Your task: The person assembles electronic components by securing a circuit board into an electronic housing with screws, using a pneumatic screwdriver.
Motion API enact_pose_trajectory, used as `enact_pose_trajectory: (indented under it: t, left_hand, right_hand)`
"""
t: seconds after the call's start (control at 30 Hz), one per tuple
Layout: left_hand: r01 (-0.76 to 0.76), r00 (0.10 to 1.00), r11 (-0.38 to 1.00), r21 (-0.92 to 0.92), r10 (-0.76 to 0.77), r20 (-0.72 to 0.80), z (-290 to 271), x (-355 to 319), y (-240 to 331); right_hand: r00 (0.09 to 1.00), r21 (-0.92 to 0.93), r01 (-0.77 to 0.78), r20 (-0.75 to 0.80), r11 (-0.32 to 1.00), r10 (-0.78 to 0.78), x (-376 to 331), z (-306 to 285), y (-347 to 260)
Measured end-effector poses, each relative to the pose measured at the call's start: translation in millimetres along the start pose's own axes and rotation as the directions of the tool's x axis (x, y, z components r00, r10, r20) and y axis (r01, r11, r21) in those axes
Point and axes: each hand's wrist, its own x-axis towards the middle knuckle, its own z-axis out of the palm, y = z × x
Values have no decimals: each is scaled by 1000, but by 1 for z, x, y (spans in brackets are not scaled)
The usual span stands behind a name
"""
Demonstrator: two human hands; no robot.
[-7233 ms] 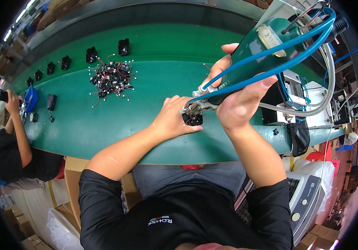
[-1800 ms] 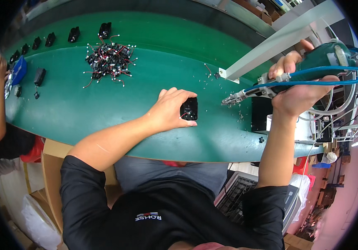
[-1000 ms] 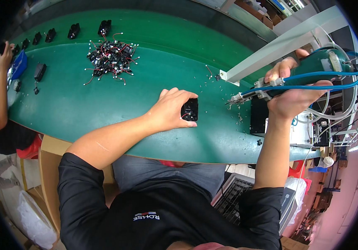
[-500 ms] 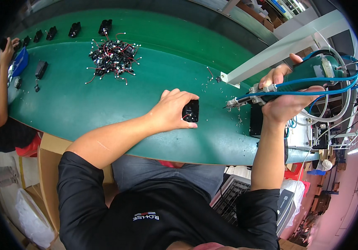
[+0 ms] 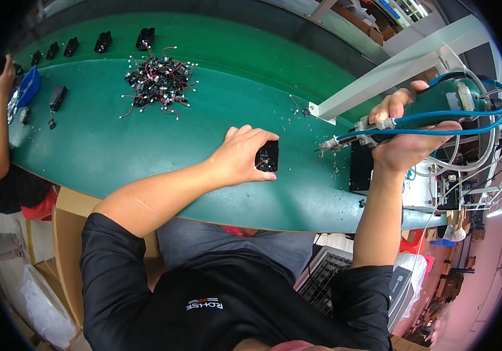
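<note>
On the green bench (image 5: 145,152), left fingers (image 5: 249,137) grip a black part (image 5: 267,155), right fingers (image 5: 392,105) clasp a screwdriver (image 5: 432,111).

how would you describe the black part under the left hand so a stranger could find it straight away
On the green table, follow the person's left hand near the front edge. At its fingertips lies a small black boxy part, alone there, unlike the row of similar black parts along the far edge.

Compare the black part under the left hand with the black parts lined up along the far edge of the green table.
The black part lies alone near the table's front, gripped by the left hand; the row of black parts sits untouched at the far edge. The held one looks larger, being nearer the camera. Both appear to be similar small dark housings.
</note>
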Motion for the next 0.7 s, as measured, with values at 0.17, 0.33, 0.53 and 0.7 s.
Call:
enact_pose_trajectory:
  t: [0.17,0.33,0.53,0.7]
  left_hand:
    - [-63,989,996,59,70,-131,5,-2,-6]
    - [-39,989,994,105,54,-139,5,-2,-9]
    - [-68,990,994,84,78,-115,2,-1,-6]
    - [-130,971,987,91,146,-189,-4,4,-1]
  right_hand:
    - [981,210,36,182,977,-75,8,-4,-7]
    - [974,249,25,211,968,-79,6,-3,0]
    - [955,382,-27,283,924,-89,1,-3,16]
    - [944,336,-47,323,941,-69,2,-8,16]
